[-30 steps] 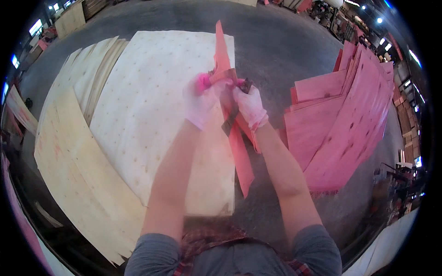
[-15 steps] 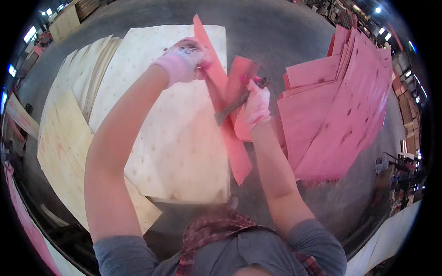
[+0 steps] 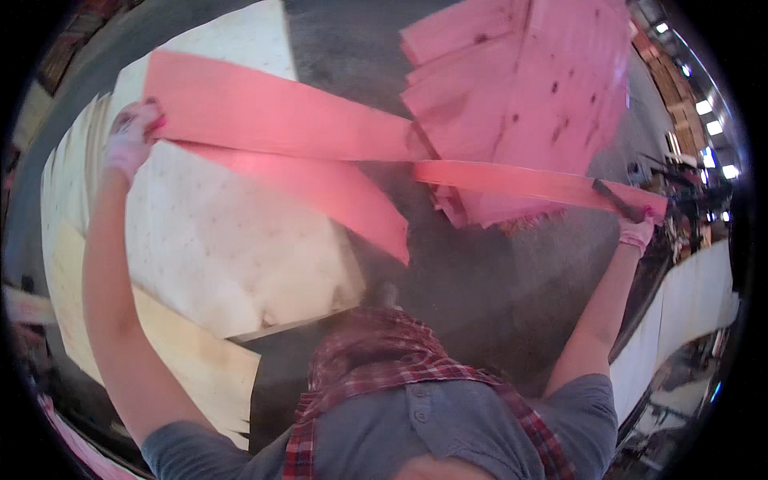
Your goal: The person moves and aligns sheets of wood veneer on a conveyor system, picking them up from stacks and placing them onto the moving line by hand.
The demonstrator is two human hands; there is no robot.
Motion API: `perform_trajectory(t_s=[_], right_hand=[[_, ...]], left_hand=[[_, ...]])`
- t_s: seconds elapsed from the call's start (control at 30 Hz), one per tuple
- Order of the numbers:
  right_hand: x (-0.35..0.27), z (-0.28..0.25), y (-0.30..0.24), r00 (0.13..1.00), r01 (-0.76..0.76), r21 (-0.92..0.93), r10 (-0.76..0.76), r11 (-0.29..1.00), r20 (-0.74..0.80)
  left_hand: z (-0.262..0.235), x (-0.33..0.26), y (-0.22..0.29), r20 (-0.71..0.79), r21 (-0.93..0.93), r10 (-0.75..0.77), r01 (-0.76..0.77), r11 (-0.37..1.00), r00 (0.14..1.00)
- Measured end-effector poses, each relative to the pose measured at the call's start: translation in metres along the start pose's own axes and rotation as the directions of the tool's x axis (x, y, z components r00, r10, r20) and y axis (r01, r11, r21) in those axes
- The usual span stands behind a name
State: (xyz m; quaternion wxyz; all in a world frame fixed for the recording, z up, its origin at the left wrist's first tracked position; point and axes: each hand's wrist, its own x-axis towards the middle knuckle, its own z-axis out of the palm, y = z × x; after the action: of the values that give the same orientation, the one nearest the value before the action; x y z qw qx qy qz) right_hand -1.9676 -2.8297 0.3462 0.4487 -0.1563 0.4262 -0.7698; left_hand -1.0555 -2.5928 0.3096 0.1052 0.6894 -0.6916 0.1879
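Note:
My left hand [image 3: 134, 136], in a pale pink-stained glove, is closed on the left end of a pink wood veneer sheet [image 3: 272, 108]. The sheet stretches to the right, above the white veneer. Out at the far right, my gloved right hand [image 3: 638, 230] is closed on a dark flat-bladed tool [image 3: 614, 198] and the end of a narrow pink veneer strip [image 3: 520, 178]. Whether strip and sheet are joined where they meet is unclear. Another pink piece [image 3: 320, 192] slants below the held sheet, over the white veneer stack [image 3: 232, 240].
A fanned pile of pink veneer sheets [image 3: 552, 88] lies beyond the strip. Yellowish veneer [image 3: 188, 336] sits at the lower left. Dark concrete floor [image 3: 472, 280] shows between the stacks. Pale sheets [image 3: 680, 296] and stacked wood [image 3: 668, 88] line the right side.
My hands have spread wide apart, the left going left and the right going right with the tool. The pink veneer now stretches sideways between them. The view has shifted.

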Motion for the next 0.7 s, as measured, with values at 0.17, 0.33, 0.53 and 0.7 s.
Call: perform_trajectory(t_s=[0.17, 0.33, 0.53, 0.7], right_hand=[[-0.019, -0.027, -0.04, 0.976, 0.193, -0.095, -0.201, 0.977, -0.084], [-0.015, -0.046, -0.076, 0.972, 0.232, -0.122, -0.235, 0.965, -0.013], [0.026, -0.16, -0.176, 0.62, 0.548, -0.825, -0.597, -0.134, 0.509], [-0.029, -0.204, -0.29, 0.56, 0.482, -0.618, -0.761, 0.621, -0.328]], left_hand=[[0.022, 0.034, 0.017, 0.114, 0.132, -0.028, 0.013, 0.991, 0.993], [0.039, 0.065, 0.007, 0.059, 0.096, -0.079, 0.073, 0.993, 0.995], [0.028, 0.067, 0.047, 0.075, 0.154, -0.316, 0.302, 0.941, 0.946], [0.04, 0.057, 0.039, 0.27, 0.035, -0.519, 0.531, 0.847, 0.811]])
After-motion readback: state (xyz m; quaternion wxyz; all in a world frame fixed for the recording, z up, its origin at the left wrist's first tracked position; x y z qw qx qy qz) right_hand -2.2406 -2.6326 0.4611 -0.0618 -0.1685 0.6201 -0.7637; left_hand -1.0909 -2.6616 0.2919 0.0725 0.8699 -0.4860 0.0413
